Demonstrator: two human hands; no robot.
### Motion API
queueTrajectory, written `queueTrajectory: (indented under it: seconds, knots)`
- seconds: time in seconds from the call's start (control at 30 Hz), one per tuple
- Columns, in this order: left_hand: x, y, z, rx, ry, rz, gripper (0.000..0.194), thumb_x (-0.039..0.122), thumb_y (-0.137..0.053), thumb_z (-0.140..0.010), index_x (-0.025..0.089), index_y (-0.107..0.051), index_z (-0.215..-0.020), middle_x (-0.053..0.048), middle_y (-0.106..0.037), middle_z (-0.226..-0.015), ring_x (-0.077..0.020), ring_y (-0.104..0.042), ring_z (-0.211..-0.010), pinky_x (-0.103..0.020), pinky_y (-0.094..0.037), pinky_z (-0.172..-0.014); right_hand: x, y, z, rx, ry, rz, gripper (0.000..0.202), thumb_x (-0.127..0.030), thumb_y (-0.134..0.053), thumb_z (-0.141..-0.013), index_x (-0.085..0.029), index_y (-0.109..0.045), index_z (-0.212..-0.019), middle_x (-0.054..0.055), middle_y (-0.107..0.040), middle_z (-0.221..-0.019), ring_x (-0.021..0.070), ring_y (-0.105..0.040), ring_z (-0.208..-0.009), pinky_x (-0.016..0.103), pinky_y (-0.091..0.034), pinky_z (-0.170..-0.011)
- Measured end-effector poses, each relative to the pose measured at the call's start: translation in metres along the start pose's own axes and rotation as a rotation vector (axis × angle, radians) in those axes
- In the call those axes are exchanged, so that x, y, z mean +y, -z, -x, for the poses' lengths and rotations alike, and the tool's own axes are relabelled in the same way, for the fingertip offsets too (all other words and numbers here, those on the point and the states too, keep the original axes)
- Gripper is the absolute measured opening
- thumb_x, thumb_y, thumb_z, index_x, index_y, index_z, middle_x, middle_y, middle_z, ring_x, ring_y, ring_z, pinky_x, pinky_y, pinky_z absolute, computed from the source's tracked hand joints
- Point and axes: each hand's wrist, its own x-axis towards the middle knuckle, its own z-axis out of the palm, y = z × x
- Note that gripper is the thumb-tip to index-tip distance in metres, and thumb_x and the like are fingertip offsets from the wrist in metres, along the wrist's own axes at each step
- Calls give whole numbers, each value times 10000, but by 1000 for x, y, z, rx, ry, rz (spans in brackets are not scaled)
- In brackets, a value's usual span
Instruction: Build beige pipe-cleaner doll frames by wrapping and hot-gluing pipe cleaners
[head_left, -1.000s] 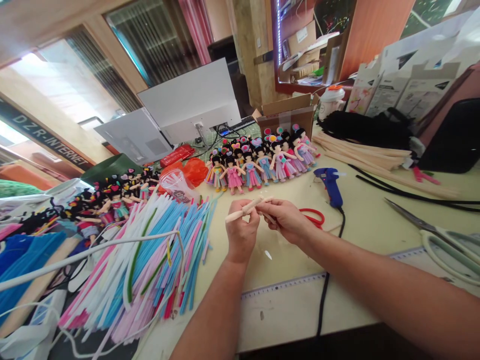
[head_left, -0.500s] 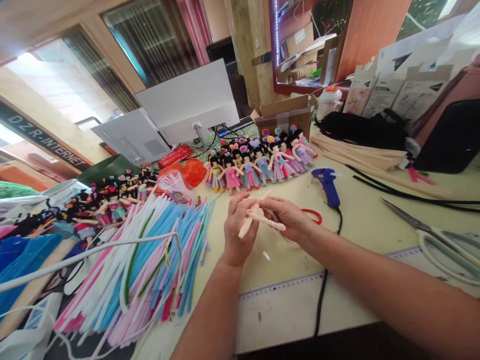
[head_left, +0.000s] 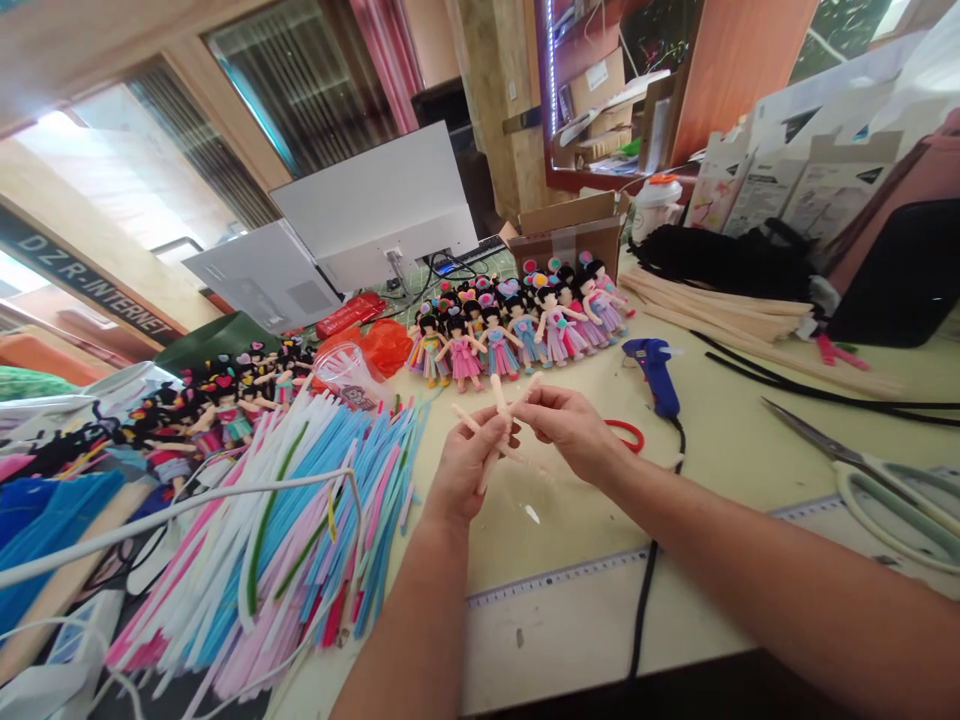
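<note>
Between my two hands is a doll body of twisted cream pipe cleaners (head_left: 502, 397), its limbs sticking out in several directions. My left hand (head_left: 463, 462) pinches it near the middle, the fingers closed round it. With thumb and fingertips, my right hand (head_left: 568, 428) grips the limb on the right side. Part of the doll body is hidden behind the fingers. A blurred cream strand hangs below the hands. Just past my hands stand rows of finished pipe-cleaner dolls (head_left: 495, 338) with black hair and coloured skirts. A red ring (head_left: 627, 436) lies beside my right wrist.
A blue glue gun (head_left: 657, 380) with its black cord lies right of my hands. Scissors (head_left: 862, 460) are at far right, a ruler (head_left: 555, 580) near the front edge. Coloured pipe cleaners (head_left: 300, 520) heap up on the left; cream ones (head_left: 720, 305) lie back right.
The doll body has turned in my hands, and its limbs now point upward and left. My left hand has shifted slightly left and its grip has changed.
</note>
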Motion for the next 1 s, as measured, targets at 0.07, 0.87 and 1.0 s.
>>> queueTrajectory:
  seconds: [0.07,0.87,1.0]
  knots:
    - [-1,-1,0,17,-21,-7,409,425,-857,-557,136,-708,-805,-16,-651,-711,-111,-571,-627,-239,-460,-591,-1,-2,1,-23,1,24,241,-380,-750,-620,-196,-597,-591,-38,-513,-574,96,-363,-551,279,-272,-542]
    - [-5,-4,2,179,-467,-661,216,358,-667,-809,188,-585,-703,22,-591,-645,-123,-544,-622,-247,-430,-598,5,-2,0,43,-142,34,272,-378,-744,-585,-197,-542,-561,-76,-429,-429,63,-343,-415,249,-263,-454]
    - [-11,-1,2,190,-636,-792,146,292,-649,-837,193,-611,-736,-9,-639,-750,-139,-585,-705,-266,-436,-688,6,-2,-1,41,-131,11,270,-370,-744,-581,-198,-538,-559,-79,-417,-433,63,-332,-422,250,-242,-456]
